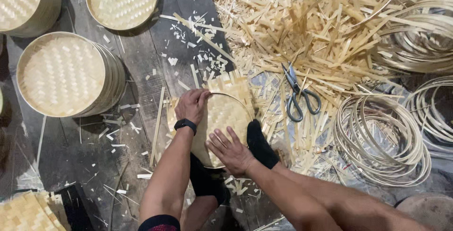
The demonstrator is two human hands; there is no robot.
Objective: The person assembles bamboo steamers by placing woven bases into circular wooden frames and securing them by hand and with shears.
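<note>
I am looking down at a dark plank floor (71, 160) where a person is working a woven bamboo mat (224, 113) into a round bamboo hoop (241, 100). The left hand (191, 106) is curling over the hoop's upper-left edge, its fingers (203, 94) bent and pressing on the rim, a black watch (185, 125) sitting on the wrist. The right hand (231, 151) is lying nearly flat on the weave at the lower part of the circle, fingers (222, 136) spread and gripping nothing that I can make out. Two black-socked feet are pinning the piece, one (259, 143) at its right edge and one (205, 179) below it. The mat is lying directly under both hands, its square corners sticking out beyond the hoop toward the top; the left hand is nearer that far rim, the right nearer the person. Scissors (299, 94) are resting on a heap of bamboo strips (321, 28) well to the right, beside coiled hoops (377, 136). Finished round trays (63, 75) are standing stacked at left.
</note>
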